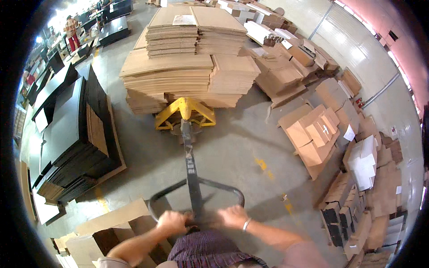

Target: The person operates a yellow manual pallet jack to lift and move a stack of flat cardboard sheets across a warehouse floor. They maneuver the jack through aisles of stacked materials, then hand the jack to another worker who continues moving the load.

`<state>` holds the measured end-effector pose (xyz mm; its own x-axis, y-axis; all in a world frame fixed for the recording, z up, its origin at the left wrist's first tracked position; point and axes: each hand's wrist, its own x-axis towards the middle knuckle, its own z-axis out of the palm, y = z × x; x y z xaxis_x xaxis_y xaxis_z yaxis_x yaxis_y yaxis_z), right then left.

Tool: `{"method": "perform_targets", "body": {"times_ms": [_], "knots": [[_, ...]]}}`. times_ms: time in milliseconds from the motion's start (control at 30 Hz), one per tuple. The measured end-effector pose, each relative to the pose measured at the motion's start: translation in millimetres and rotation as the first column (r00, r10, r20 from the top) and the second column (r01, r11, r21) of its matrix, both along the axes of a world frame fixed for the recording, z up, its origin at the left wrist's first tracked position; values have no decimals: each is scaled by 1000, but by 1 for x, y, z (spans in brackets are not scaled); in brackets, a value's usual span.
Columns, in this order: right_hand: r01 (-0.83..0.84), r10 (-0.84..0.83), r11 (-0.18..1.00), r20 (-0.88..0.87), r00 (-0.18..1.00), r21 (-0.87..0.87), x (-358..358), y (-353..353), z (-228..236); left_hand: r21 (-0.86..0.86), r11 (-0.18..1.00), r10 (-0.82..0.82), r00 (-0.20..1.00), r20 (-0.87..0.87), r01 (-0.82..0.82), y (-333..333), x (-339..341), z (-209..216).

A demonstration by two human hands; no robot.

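Head view: left grip (174, 222) and right grip (233, 217) both clamped on the black handle (193, 190) of the yellow pallet jack (184, 106), positioned at the near side of the stacked cardboard (167, 67). Apparent step: manoeuvring the jack; next move calls for even two-handed force.

Our left hand (173, 223), right hand (233, 217) gripping black handle (192, 178), yellow pallet jack (184, 107) at cardboard stack (167, 67), black panels (65, 129) leftward

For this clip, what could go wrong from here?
The tall cardboard stack shows uneven edges and no visible strapping, so layers might slide off the yellow pallet truck. If the handle swings sharply, the load could clip the black panels at left or the cardboard pile at right.
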<state>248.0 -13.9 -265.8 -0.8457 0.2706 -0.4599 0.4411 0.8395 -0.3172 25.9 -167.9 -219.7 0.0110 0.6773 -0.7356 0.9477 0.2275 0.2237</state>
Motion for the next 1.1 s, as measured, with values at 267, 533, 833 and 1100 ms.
{"method": "perform_targets", "body": {"times_ms": [267,533,833,1100], "knots": [[49,-53,993,-33,998,-110,43,-50,-110,-104,993,69,993,95,-59,-47,30,-89],[67,-66,998,-109,992,8,-22,20,37,134,991,9,999,37,-14,15,-29,27],[0,1,1000,42,999,-31,48,-70,-133,-121,993,34,990,139,-18,-63,36,-127],[55,-55,998,-48,997,1,-16,12,24,84,996,3,996,86,-10,12,-29,14]]}}
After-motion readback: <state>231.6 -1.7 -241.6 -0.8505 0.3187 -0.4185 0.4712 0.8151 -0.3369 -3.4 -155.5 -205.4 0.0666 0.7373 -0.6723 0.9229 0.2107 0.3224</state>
